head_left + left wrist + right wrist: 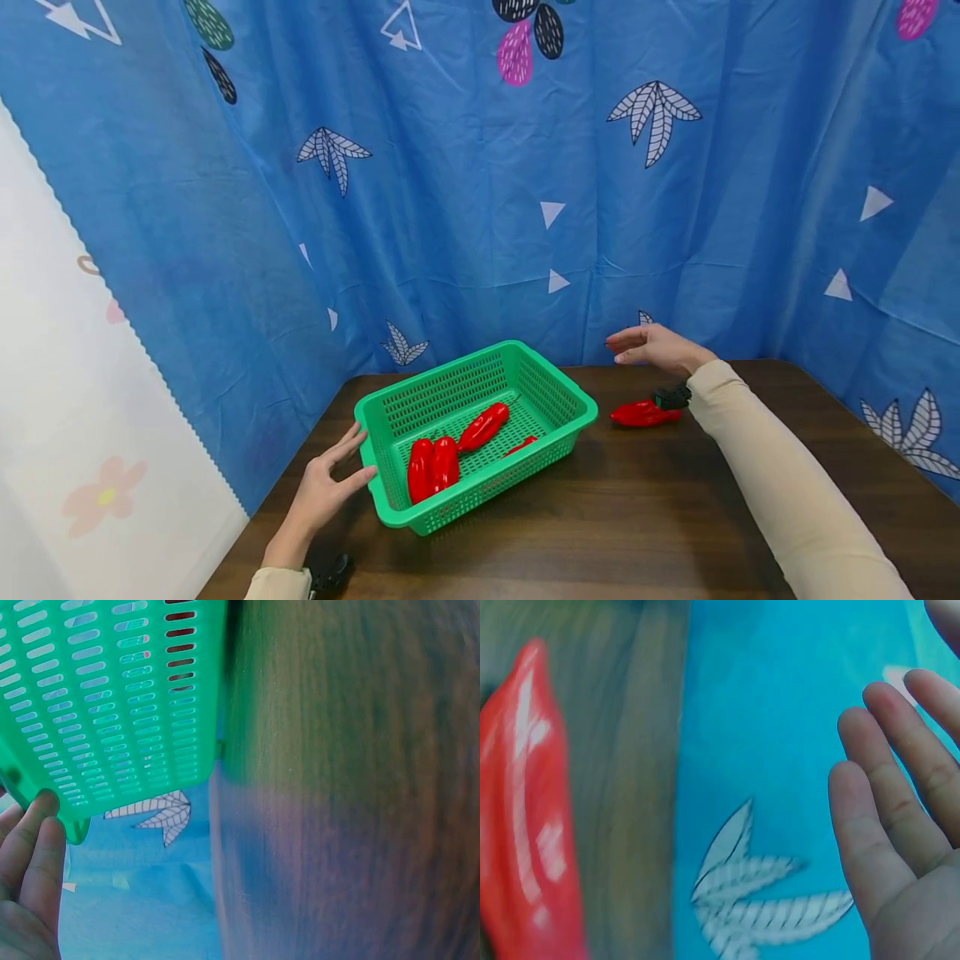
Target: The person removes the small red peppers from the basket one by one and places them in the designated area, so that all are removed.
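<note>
A green plastic basket (480,502) with slotted walls stands on the table, several red peppers (483,427) inside it. One of those peppers is mostly hidden behind the near wall. At the basket's left end, my left hand (321,496) touches the rim with nearly straight fingers (46,847), the thumb spread from them. My right hand (651,347) is raised near the table's back edge, palm toward the left, holding nothing. Below its wrist lies another red pepper (637,414) on the table, partly covered by the wrist camera; it shows large in the right wrist view.
The dark wooden table (600,533) ends at a blue patterned curtain (465,208), which hangs close behind its back edge and along both sides. A white cloth with flowers (97,417) hangs at the left.
</note>
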The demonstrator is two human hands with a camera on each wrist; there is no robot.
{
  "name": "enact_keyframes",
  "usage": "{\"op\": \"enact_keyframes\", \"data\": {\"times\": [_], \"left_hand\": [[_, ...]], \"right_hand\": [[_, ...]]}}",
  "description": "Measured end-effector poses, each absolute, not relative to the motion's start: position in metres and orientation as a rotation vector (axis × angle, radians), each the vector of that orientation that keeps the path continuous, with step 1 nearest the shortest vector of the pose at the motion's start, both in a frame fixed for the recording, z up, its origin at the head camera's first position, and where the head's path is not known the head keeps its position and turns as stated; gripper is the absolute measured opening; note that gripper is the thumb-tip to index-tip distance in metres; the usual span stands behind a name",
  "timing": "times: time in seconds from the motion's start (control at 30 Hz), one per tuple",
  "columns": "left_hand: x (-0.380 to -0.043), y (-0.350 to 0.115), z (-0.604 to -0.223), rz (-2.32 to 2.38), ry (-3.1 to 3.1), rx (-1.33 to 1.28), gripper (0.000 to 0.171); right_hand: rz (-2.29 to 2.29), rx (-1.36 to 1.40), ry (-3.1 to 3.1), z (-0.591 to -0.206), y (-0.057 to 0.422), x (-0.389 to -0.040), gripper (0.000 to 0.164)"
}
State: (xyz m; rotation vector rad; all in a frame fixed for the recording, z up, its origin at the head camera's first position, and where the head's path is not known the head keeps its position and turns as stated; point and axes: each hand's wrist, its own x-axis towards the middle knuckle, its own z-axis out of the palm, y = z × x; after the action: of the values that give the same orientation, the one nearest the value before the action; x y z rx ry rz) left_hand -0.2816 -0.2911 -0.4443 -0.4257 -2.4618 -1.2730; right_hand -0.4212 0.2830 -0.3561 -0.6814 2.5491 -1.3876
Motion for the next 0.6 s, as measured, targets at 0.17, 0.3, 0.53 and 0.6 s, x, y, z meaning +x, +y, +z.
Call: {"op": "enact_keyframes", "data": {"times": [0.17, 0.3, 0.53, 0.6], "left_hand": [[-0.281, -0.291, -0.444, -1.273, -2.463, -0.424, 0.061], [-0.282, -0.29, -0.444, -1.27, -2.458, -0.425, 0.062], [-0.282, -0.29, -0.446, -1.257, -2.455, -0.423, 0.062], [-0.282, -0.29, -0.446, -1.253, -2.452, -0.422, 0.062]], "right_hand": [[-1.372, -0.748, 2.492, -0.336, 0.255, -0.425, 0.058], [-1.349, -0.801, 2.452, -0.325, 0.235, -0.427, 0.059], [-1.296, -0.868, 2.395, -0.317, 0.206, -0.433, 0.057], [-1.289, -0.89, 2.376, -0.317, 0.2, -0.436, 0.057]]}}
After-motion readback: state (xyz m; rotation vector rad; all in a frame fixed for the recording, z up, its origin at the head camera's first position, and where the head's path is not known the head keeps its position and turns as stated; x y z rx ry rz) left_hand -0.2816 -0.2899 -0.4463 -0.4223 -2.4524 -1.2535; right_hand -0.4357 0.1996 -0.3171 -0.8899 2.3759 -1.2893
